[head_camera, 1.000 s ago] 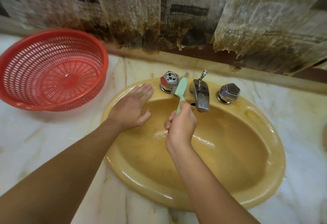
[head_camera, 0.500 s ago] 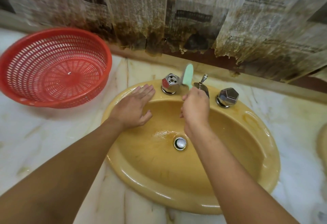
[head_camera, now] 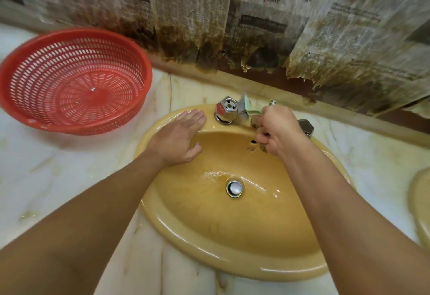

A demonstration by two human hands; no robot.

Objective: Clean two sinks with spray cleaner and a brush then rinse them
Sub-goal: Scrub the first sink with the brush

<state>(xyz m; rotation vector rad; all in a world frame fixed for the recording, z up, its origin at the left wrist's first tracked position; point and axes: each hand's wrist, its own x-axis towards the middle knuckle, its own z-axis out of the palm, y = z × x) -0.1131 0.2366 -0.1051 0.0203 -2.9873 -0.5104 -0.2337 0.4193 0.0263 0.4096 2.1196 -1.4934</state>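
Since tipping down: green plastic brush [head_camera: 247, 109] scrubs by shiny metal tap [head_camera: 226, 110].
Right hand [head_camera: 277, 129]: grips brush.
Left hand [head_camera: 179, 138]: flat on yellow oval sink [head_camera: 232, 264].

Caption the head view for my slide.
Right hand holds green brush by a tap knob; left hand rests flat on yellow sink rim.

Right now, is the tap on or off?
On, it seems: a thin stream falls below the right hand, and water ripples above the drain.
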